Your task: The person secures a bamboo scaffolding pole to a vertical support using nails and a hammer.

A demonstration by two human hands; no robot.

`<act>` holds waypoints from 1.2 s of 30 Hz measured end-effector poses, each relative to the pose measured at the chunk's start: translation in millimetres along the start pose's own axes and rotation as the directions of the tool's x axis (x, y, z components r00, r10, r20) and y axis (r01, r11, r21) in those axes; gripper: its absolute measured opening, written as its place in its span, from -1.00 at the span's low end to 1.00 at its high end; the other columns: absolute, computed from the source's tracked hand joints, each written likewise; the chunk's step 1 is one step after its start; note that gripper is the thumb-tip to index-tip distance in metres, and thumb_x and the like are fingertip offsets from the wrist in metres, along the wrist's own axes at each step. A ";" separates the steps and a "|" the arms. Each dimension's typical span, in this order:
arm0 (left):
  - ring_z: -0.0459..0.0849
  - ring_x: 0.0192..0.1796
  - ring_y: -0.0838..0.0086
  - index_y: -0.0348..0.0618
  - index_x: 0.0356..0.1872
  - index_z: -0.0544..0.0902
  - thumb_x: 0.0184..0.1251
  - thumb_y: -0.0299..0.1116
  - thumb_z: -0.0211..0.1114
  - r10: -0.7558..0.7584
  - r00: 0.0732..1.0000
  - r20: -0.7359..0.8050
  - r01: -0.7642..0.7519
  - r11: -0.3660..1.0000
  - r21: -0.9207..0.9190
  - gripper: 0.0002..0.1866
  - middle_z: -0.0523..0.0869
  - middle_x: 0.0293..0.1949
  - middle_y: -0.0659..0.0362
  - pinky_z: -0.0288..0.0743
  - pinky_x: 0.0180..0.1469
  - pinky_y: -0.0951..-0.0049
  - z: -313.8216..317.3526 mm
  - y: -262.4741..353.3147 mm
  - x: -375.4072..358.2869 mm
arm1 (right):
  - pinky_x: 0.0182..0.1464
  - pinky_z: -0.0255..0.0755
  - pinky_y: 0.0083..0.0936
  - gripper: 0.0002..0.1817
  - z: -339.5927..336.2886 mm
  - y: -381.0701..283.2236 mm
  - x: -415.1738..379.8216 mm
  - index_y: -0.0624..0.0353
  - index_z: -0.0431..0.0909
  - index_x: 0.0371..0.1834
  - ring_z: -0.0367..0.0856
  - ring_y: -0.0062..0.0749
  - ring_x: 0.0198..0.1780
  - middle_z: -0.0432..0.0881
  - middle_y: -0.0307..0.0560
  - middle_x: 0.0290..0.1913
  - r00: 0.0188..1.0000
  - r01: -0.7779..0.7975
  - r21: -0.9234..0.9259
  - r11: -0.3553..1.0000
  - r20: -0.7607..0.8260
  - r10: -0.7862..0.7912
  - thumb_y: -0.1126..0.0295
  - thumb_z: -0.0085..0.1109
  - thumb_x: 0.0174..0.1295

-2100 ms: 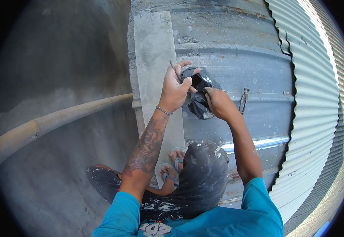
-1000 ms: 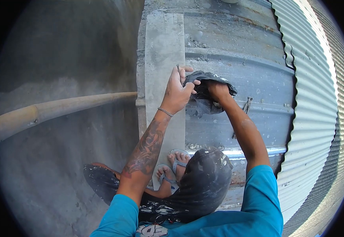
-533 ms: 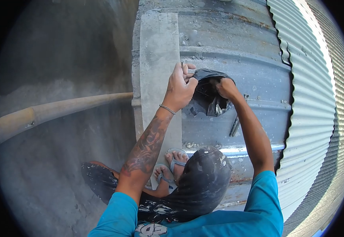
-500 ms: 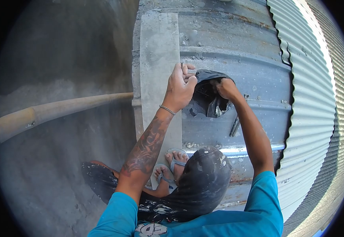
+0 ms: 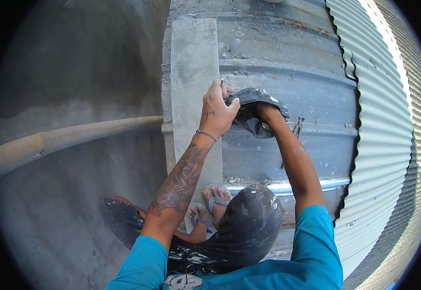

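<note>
A black plastic bag (image 5: 251, 102) is held over the metal roofing sheets, its mouth facing me. My left hand (image 5: 218, 110) is closed on the bag's left edge, and a thin dark stick-like piece pokes up between its fingers. Inside the bag's mouth is my right hand (image 5: 267, 114), sunk past the knuckles, with its fingers hidden by the plastic. A slim metal tool (image 5: 298, 126) lies on the roofing just right of the bag, partly covered by my right forearm.
I squat with sandalled feet (image 5: 215, 198) on a long grey board (image 5: 195, 58). Left of it stands a grey wall (image 5: 75, 72) with a bamboo pole (image 5: 75, 128) against it. Corrugated sheets (image 5: 379, 121) rise on the right. Bits of rubble lie on the roofing (image 5: 288, 48).
My right hand has gone deeper into the bag, and its forearm has shifted left. The bag's mouth has narrowed and folded around it. My left hand keeps its grip.
</note>
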State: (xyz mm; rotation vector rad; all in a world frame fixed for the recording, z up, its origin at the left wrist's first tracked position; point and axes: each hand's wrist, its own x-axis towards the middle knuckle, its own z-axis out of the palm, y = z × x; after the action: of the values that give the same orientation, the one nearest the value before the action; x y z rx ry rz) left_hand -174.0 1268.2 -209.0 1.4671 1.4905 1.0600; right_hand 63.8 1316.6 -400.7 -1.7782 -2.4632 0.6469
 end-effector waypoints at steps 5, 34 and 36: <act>0.58 -0.37 0.40 -0.28 -0.38 0.39 0.23 -0.38 0.29 0.069 0.991 -0.112 -0.063 0.996 0.057 -0.75 0.57 -0.42 0.08 0.49 -0.26 0.39 -2.3 3.5 0.0 | 0.11 0.48 -0.16 -0.65 -63.8 -50.0 -34.0 0.31 0.59 0.00 0.62 0.12 0.01 0.61 0.28 0.06 0.996 -0.059 -0.075 0.995 0.056 0.063 0.39 -0.12 0.29; 0.67 -0.21 0.40 -0.30 -0.25 0.55 0.55 -0.16 -0.03 -0.364 0.865 0.344 0.500 0.569 -0.653 -0.63 0.72 -0.27 0.06 0.51 -0.09 0.37 57.6 24.1 -83.8 | -0.39 0.27 -0.52 -0.69 -176.2 -165.2 -174.3 0.37 0.61 -0.33 0.37 -0.61 -0.47 0.44 -0.24 -0.55 0.895 -0.320 0.852 0.415 0.127 0.428 0.33 -0.01 0.42; 0.60 -0.28 0.44 -0.26 -0.20 0.54 0.56 -0.15 -0.03 -0.202 0.901 0.383 0.310 0.918 -0.248 -0.65 0.64 -0.36 0.07 0.47 -0.16 0.36 12.8 24.3 -72.9 | -0.37 0.28 -0.55 -0.68 -157.3 -159.7 -170.1 0.32 0.62 -0.32 0.38 -0.58 -0.46 0.44 -0.26 -0.53 0.866 -0.049 0.831 0.555 -0.242 0.438 0.32 -0.04 0.45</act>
State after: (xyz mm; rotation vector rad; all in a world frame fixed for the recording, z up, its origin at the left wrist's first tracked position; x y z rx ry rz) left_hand -151.1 1195.6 -192.6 1.1309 1.1676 0.7742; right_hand 20.5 1168.4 -165.4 -1.6062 -1.2527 1.0384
